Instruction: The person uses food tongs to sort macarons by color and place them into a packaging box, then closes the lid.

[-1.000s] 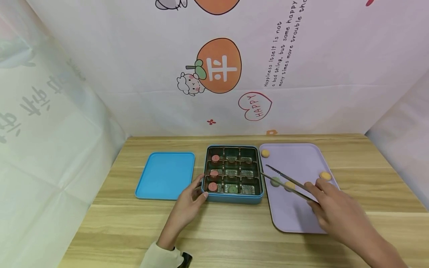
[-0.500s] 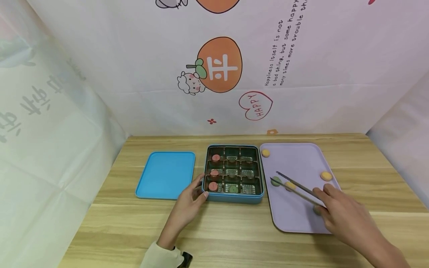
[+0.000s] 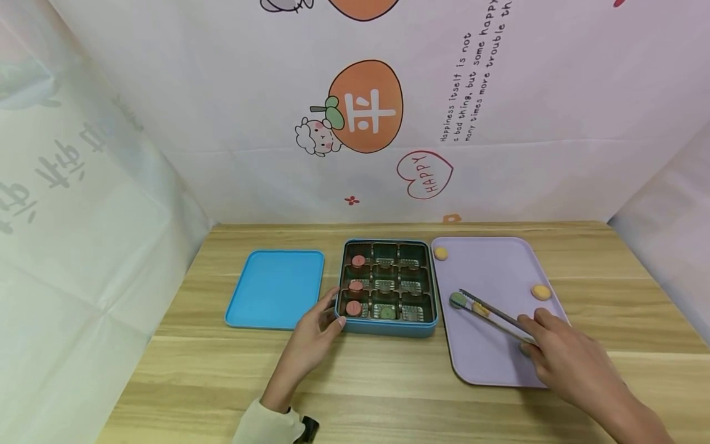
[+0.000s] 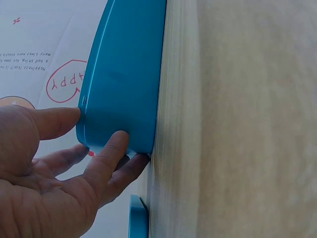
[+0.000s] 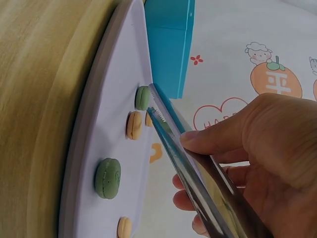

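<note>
My left hand [image 3: 312, 336] holds the near left corner of a blue box [image 3: 383, 330], its thumb at the rim and fingers against the side [image 4: 124, 84]. Three pink macarons sit in the box's left column, and a green macaron [image 3: 387, 312] lies in the front middle compartment. With my right hand [image 3: 571, 354] I grip metal tongs [image 5: 190, 181] over the lilac tray [image 3: 493, 265]. The tongs' parted, serrated tips are right at a green macaron [image 3: 457, 300] on that tray. A yellow macaron [image 5: 133, 125] lies beside it, partly covered by the tongs in the head view.
Left of the box lies a flat blue lid [image 3: 275, 290]. Yellow macarons rest at the tray's far left corner [image 3: 440, 253] and right edge [image 3: 540, 291]. Another green macaron [image 5: 108, 178] sits on the tray near my right hand. A printed cloth [image 3: 249, 123] hangs behind the wooden table.
The tongs have moved right and lower over the tray, from beside the box's right edge to the green macaron, their tips drawing closer together. The left hand and box stay put.
</note>
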### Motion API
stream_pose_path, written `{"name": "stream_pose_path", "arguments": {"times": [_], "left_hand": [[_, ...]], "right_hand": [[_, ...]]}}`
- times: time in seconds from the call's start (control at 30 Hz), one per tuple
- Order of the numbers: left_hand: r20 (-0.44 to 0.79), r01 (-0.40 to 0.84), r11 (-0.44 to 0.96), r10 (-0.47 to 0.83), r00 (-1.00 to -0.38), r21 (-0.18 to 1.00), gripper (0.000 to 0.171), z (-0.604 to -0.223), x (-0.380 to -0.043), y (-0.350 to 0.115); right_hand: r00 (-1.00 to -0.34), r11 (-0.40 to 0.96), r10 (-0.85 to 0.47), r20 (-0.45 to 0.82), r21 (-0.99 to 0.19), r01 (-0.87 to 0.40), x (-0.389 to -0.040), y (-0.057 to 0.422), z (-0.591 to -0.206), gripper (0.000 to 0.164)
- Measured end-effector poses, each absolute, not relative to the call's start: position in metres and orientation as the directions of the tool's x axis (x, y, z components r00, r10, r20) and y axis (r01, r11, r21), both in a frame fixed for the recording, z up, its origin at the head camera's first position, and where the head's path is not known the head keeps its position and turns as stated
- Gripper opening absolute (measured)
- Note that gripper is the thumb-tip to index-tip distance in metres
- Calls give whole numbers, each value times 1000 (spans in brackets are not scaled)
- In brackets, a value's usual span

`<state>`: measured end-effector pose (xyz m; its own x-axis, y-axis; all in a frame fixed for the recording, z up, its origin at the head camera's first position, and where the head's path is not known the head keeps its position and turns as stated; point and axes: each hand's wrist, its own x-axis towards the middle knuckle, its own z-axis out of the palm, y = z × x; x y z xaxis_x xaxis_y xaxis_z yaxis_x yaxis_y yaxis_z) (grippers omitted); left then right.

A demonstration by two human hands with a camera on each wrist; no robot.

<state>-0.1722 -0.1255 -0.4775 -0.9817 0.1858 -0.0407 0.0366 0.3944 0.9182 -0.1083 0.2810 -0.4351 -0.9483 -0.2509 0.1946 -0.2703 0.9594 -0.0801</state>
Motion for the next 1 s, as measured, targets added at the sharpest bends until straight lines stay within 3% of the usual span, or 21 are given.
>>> {"name": "stream_pose_path", "arguments": {"times": [1.0], "left_hand": [[-30,48,396,188,-982,917,63,-477,-172,-126]], "right_hand": [[-956,960,-248,159,-93,-264,-110,280,-442,31]]}}
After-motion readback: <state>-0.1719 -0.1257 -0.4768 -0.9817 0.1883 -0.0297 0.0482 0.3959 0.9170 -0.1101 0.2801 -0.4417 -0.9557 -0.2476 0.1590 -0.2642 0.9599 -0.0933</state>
